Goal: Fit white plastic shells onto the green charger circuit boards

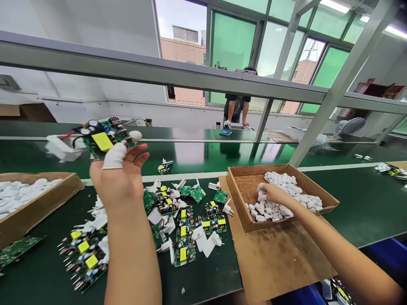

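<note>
My left hand [122, 163], with white finger cots on its thumb and a fingertip, is raised above the bench. It grips a green circuit board [101, 142] bearing a yellow-wrapped transformer and capacitors. Red and black wires run from the board to a white plastic plug housing [62, 149] on its left. My right hand [269, 193], also with white-covered fingertips, reaches into a shallow cardboard box [243, 205]. Its fingers touch the white lumps [270, 211] heaped there; whether they pinch one is hidden.
Circuit boards [182, 231] and white plug parts lie in piles on the green bench. Another cardboard box [41, 209] with white pieces stands at left. Flat cardboard [270, 258] lies under the right box. A metal shelf beam [143, 70] crosses ahead; a person [237, 108] stands beyond.
</note>
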Demonstrator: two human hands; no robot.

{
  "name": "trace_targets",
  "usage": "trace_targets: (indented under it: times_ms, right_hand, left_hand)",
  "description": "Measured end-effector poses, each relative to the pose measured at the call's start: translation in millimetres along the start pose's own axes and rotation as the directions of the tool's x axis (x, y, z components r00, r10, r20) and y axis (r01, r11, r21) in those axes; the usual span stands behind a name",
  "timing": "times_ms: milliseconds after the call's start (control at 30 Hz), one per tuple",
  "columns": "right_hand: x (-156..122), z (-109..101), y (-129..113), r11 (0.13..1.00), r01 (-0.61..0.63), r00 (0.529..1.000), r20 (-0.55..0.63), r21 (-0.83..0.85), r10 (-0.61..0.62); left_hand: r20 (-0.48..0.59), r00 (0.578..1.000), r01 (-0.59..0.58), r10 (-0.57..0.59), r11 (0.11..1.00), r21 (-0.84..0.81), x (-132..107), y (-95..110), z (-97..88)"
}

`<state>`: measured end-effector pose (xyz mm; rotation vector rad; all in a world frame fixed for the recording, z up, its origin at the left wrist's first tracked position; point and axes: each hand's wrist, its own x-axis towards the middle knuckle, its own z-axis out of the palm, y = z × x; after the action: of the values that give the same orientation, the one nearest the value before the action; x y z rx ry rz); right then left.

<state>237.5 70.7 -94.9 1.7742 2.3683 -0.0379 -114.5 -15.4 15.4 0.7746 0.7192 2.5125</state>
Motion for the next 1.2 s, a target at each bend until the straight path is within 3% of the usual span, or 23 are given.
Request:
trace_targets:
  times_ms: [67,133,267,400,567,867,1000,1100,1200]
  right_hand:
    - [-8.7,-2.6,-1.3,0.999,0.028,0.998,-0.055,-0.028,-0.030]
    - [-18.4,-5.5,-1.6,0.996,0.062,0.994,-0.083,-0.061,-0.067]
    - [-35.6,-10.8,2.2,0.986,0.069,0.993,-0.084,-0.150,-0.082]
    - [-50.1,-15.0,6.2,0.968,0.031,0.997,-0.067,-0.249,-0.049]
    - [-64.1,-20.8,2.0,0.938,0.063,0.997,-0.028,-0.342,-0.077]
    - [-74.4,-34.7,-8.8,0.920,0.151,0.987,0.108,-0.363,-0.119]
    - [-79.1,-43.0,-1.5,0.931,0.136,0.986,0.136,-0.338,-0.095]
    - [-86.1,-53.6,5.7,0.966,0.152,0.984,0.124,-0.210,-0.128]
    - [-92.3,-66.1,7.4,0.989,0.143,0.990,0.016,-0.022,-0.143]
  left_hand:
    - [-0.080,0.997,0.029,-0.024,0.997,0.071,3.5,-2.4,-1.2]
    - [-0.093,0.989,0.125,-0.115,0.986,0.112,4.4,-6.6,-0.8]
    - [-0.020,0.946,0.325,-0.324,0.941,0.101,2.0,-21.5,2.3]
    - [0.042,0.917,0.396,-0.398,0.917,0.042,0.7,-36.2,4.3]
    - [0.067,0.918,0.393,-0.392,0.919,-0.008,2.0,-43.4,4.9]
    - [0.238,0.905,0.334,-0.352,0.936,0.114,-4.4,-51.6,8.1]
    - [0.204,0.914,0.347,-0.349,0.937,0.047,-10.3,-53.6,16.0]
    - [0.157,0.928,0.335,-0.337,0.941,0.040,-12.3,-56.2,19.4]
    - [0.147,0.921,0.343,-0.359,0.931,0.127,-12.4,-60.0,19.1]
